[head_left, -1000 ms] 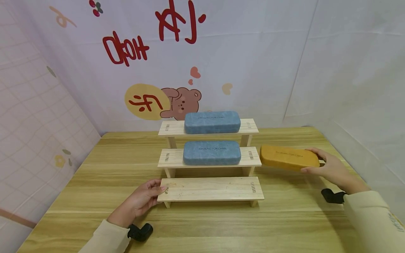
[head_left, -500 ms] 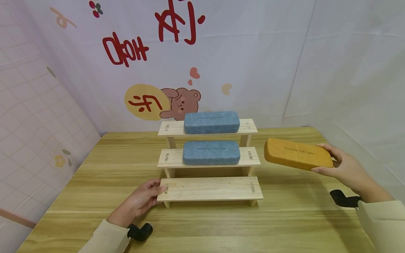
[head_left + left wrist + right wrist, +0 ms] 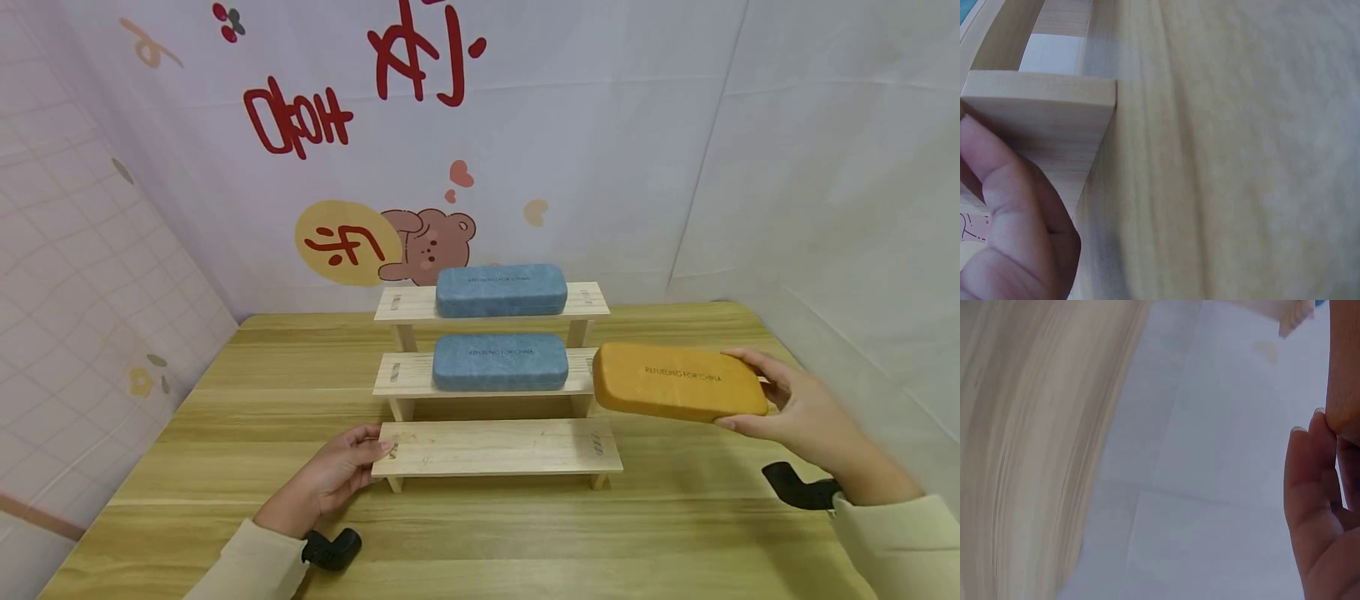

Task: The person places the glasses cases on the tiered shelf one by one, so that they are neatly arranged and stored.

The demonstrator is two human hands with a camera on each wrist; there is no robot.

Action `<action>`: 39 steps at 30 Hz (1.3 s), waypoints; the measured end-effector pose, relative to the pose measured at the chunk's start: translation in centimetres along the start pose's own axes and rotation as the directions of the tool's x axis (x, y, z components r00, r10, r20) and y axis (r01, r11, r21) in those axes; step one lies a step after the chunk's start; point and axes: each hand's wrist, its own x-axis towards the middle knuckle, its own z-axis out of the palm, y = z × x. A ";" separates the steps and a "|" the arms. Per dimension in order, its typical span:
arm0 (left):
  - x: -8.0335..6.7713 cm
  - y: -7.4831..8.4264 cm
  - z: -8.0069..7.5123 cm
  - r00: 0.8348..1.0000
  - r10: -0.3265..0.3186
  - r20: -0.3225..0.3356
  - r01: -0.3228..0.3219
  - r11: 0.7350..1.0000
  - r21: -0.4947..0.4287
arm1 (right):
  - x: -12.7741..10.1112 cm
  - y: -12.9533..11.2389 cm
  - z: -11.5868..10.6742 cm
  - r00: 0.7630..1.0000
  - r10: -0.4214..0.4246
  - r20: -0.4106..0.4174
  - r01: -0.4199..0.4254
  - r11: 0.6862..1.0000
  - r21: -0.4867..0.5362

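A three-tier wooden display stand (image 3: 498, 447) sits on the table, its lowest tier bare. My left hand (image 3: 337, 471) grips the left end of that lowest tier, thumb on top; in the left wrist view its fingers (image 3: 1010, 206) lie beside the stand's side support. My right hand (image 3: 795, 408) holds a yellow glasses case (image 3: 675, 383) by its right end, raised in the air just right of the stand. The case's left end overlaps the middle tier's right end in the head view. In the right wrist view only a corner of the case (image 3: 1344, 375) shows above the fingertips.
One blue glasses case (image 3: 501, 290) lies on the top tier and another blue case (image 3: 500, 363) on the middle tier. A printed white cloth (image 3: 585, 133) hangs behind the wood-grain table (image 3: 525, 542), and cloth walls flank it on both sides.
The yellow case first moved right and up in my right hand, then came back left and nearer to the front, now overlapping the middle tier's end. My left hand stays put on the stand.
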 end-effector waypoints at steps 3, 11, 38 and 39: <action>0.0 0.0 0.0 1.000 -0.002 -0.004 0.002 1.000 0.004 | 0.0 -0.9 1.0 1.000 -0.018 0.002 0.018 1.000 -0.001; 0.1 0.0 0.0 1.000 0.003 -0.002 -0.003 1.000 0.009 | -0.2 -2.9 4.4 0.993 -0.113 0.011 0.113 0.993 0.028; 0.0 0.0 0.0 1.000 0.011 0.011 -0.011 1.000 0.007 | 0.9 -6.3 13.9 0.994 -0.038 0.100 0.028 0.995 0.096; 0.0 0.0 0.0 1.000 0.011 0.012 -0.011 1.000 0.007 | 1.0 -6.4 14.2 0.994 -0.042 0.104 0.031 0.994 0.104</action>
